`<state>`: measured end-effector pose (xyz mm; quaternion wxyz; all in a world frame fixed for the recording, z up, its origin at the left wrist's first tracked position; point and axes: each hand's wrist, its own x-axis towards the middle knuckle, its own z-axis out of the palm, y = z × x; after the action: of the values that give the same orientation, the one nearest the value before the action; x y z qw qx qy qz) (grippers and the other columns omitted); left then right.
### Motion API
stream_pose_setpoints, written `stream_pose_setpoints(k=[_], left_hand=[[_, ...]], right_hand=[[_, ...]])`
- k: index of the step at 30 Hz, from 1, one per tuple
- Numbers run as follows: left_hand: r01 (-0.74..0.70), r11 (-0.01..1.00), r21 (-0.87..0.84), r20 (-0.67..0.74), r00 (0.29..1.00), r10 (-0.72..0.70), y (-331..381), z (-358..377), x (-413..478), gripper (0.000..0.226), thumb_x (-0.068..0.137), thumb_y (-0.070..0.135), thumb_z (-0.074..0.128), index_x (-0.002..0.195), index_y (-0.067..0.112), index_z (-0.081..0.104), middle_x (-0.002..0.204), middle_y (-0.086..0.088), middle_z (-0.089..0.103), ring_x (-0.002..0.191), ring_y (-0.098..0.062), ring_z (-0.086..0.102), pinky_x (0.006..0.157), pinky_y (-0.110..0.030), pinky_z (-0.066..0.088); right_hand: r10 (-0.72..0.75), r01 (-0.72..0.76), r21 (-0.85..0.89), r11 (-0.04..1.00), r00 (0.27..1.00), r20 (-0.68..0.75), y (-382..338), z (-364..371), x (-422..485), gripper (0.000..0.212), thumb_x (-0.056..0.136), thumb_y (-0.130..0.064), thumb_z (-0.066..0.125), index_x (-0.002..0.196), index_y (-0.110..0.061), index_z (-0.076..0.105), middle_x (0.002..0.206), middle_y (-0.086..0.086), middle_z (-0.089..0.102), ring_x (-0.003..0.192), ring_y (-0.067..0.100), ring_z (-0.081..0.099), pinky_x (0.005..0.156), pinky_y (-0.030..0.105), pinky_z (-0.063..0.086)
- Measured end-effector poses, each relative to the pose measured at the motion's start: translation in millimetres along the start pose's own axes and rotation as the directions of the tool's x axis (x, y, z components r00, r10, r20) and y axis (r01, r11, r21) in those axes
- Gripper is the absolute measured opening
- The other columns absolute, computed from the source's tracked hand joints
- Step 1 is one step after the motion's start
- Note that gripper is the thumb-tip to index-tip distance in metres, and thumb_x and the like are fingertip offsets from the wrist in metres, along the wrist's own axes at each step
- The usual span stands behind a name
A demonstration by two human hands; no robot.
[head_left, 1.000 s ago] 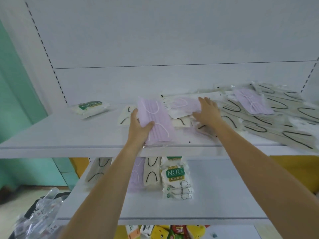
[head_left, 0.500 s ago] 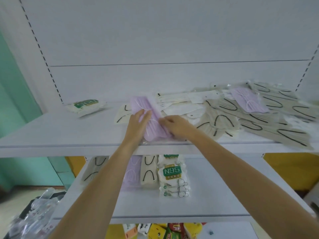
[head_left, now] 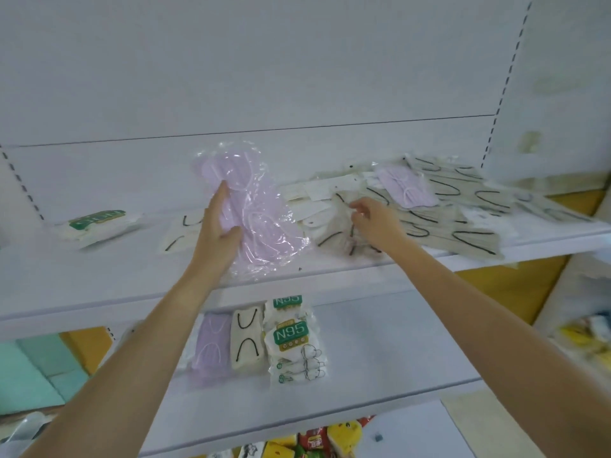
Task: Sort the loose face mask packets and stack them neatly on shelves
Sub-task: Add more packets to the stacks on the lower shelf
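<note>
My left hand (head_left: 216, 223) grips a bundle of purple mask packets (head_left: 261, 219) in clear wrap, tilted up above the upper shelf (head_left: 99, 285). My right hand (head_left: 377, 223) reaches into the loose pile (head_left: 469, 209) on that shelf, and its curled fingers pinch a beige packet with black ear loops (head_left: 334, 234). One more purple packet (head_left: 408, 188) lies on top of the pile. On the lower shelf (head_left: 380, 352) stand sorted stacks: purple (head_left: 211, 345), beige (head_left: 246, 338) and green-labelled N95 (head_left: 292, 338).
A green-labelled N95 packet (head_left: 96, 221) lies alone at the left of the upper shelf, with a beige packet (head_left: 178, 236) next to my left wrist. Colourful snack packs (head_left: 330, 438) fill the bottom level. The white back panel rises behind.
My right hand let go of the purple bundle and moved right into the beige pile. My left hand lifted the purple bundle higher, and the camera turned left.
</note>
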<state>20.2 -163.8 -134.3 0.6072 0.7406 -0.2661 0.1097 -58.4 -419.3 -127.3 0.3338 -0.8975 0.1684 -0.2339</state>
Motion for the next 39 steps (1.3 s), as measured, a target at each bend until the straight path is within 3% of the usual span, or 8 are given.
stream_pose_setpoints(k=[4, 8, 18, 22, 25, 30, 34, 39], left_hand=[[0.004, 1.0, 0.024, 0.099, 0.995, -0.006, 17.0, 43.6, 8.9, 0.06, 0.088, -0.003, 0.038, 0.14, 0.028, 0.039, 0.139, 0.01, 0.034, 0.124, 0.004, 0.03, 0.09, 0.0, 0.023], [0.032, 0.999, 0.004, 0.16, 0.987, -0.032, 17.7, 91.9, 26.3, 0.052, 0.091, 0.003, 0.039, 0.138, 0.025, 0.042, 0.132, 0.009, 0.036, 0.091, 0.024, 0.042, 0.064, 0.008, 0.03], [0.209, 0.973, -0.097, 0.248, 0.952, -0.179, -10.5, 164.3, 45.5, 0.074, 0.08, 0.011, 0.073, 0.143, 0.016, 0.036, 0.138, -0.005, 0.037, 0.123, -0.015, 0.041, 0.103, -0.027, 0.035], [0.163, 0.984, -0.078, 0.22, 0.965, -0.143, -16.1, 166.9, 48.7, 0.075, 0.081, 0.018, 0.072, 0.145, 0.019, 0.033, 0.131, 0.002, 0.034, 0.119, -0.01, 0.038, 0.1, -0.024, 0.032], [0.167, 0.975, -0.149, 0.174, 0.975, -0.141, -10.2, 165.6, 46.7, 0.069, 0.086, 0.032, 0.066, 0.145, 0.022, 0.032, 0.134, 0.005, 0.031, 0.124, -0.007, 0.034, 0.102, -0.023, 0.028], [0.243, 0.914, -0.326, 0.248, 0.954, -0.166, 17.3, 152.2, 42.0, 0.073, 0.084, 0.052, 0.054, 0.141, 0.009, 0.04, 0.147, -0.014, 0.034, 0.136, -0.029, 0.035, 0.114, -0.047, 0.028], [0.11, 0.977, -0.181, 0.186, 0.98, -0.076, 31.4, 131.1, 33.1, 0.053, 0.087, 0.017, 0.056, 0.138, 0.017, 0.044, 0.132, -0.006, 0.044, 0.119, -0.017, 0.047, 0.1, -0.03, 0.04], [0.026, 0.975, -0.221, 0.137, 0.991, 0.004, 25.8, 81.7, 0.5, 0.073, 0.084, 0.001, 0.054, 0.146, 0.03, 0.027, 0.152, 0.009, 0.029, 0.136, -0.003, 0.027, 0.111, -0.026, 0.029]], right_hand=[[0.131, -0.145, -0.087, 0.986, 0.98, -0.149, 35.7, -28.6, 21.5, 0.039, 0.093, -0.017, 0.048, 0.132, -0.009, 0.05, 0.129, 0.02, 0.052, 0.116, 0.033, 0.051, 0.093, 0.036, 0.041], [0.22, -0.262, -0.249, 0.932, 0.958, -0.185, 64.4, -47.4, 36.0, 0.048, 0.092, -0.024, 0.05, 0.138, -0.011, 0.042, 0.139, 0.017, 0.041, 0.125, 0.035, 0.04, 0.102, 0.041, 0.037], [0.265, -0.299, -0.442, 0.846, 0.954, -0.14, 100.6, -49.0, 72.6, 0.041, 0.089, -0.034, 0.053, 0.127, -0.018, 0.051, 0.131, 0.012, 0.049, 0.124, 0.032, 0.04, 0.103, 0.044, 0.032], [0.215, -0.307, -0.288, 0.907, 0.926, -0.31, 92.8, -51.5, 70.8, 0.024, 0.092, -0.027, 0.046, 0.109, -0.016, 0.061, 0.115, 0.012, 0.061, 0.109, 0.031, 0.053, 0.092, 0.038, 0.038], [0.108, -0.13, -0.019, 0.991, 0.893, -0.438, 68.4, -52.2, 57.3, 0.023, 0.094, -0.03, 0.048, 0.103, -0.012, 0.062, 0.104, 0.009, 0.064, 0.098, 0.028, 0.057, 0.073, 0.028, 0.037], [-0.198, 0.213, 0.028, 0.977, 0.943, -0.266, 19.8, -24.6, -2.4, 0.021, 0.091, -0.019, 0.058, 0.102, -0.002, 0.065, 0.112, 0.012, 0.063, 0.102, 0.022, 0.056, 0.079, 0.02, 0.034], [-0.33, 0.328, -0.045, 0.944, 0.944, -0.024, 1.5, -3.7, -38.8, 0.024, 0.091, -0.021, 0.059, 0.108, -0.006, 0.066, 0.123, 0.014, 0.059, 0.114, 0.026, 0.052, 0.085, 0.018, 0.029], [-0.165, 0.202, 0.208, 0.957, 0.969, -0.182, -18.9, 9.0, -55.0, 0.057, 0.09, -0.024, 0.06, 0.14, -0.01, 0.036, 0.137, 0.003, 0.042, 0.123, 0.015, 0.042, 0.098, 0.021, 0.031]])
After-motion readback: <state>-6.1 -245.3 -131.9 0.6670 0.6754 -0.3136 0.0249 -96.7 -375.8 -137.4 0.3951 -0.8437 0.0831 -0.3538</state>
